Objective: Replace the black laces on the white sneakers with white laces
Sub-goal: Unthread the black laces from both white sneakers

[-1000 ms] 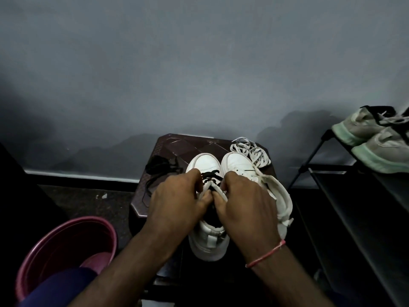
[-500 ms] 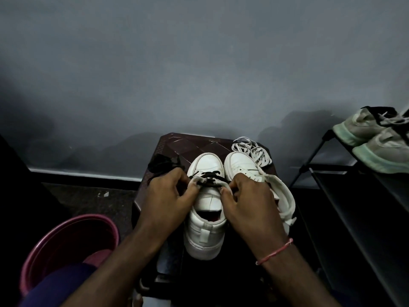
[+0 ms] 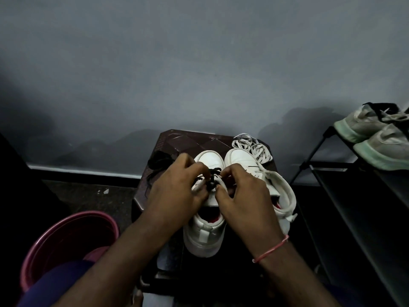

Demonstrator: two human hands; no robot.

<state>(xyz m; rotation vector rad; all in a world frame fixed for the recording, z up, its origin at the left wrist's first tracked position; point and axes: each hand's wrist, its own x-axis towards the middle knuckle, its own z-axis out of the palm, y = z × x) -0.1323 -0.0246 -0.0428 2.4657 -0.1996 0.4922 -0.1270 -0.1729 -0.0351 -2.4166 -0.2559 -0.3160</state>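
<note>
Head view, left to right. Pink bucket (image 3: 66,238) sits lower left, off task. Loose black lace pile (image 3: 159,161) lies on the dark stool (image 3: 190,140), left of centre. Left hand (image 3: 177,196) has its fingers curled and pinches the black lace (image 3: 213,176) at the left eyelet row of the left sneaker (image 3: 210,159). That sneaker's long axis runs bottom to top of frame, toe toward the wall. The lace crosses it side to side between both sets of fingertips, so both hands are equally near. Right hand (image 3: 241,197) is curled too and pinches the same lace from the right, its grip partly hidden. Right sneaker (image 3: 241,156) lies alongside, looking white-laced already. White laces (image 3: 254,148) coil beyond its toe, nearer the right hand. The next pull likely goes sideways out of the eyelets.
</note>
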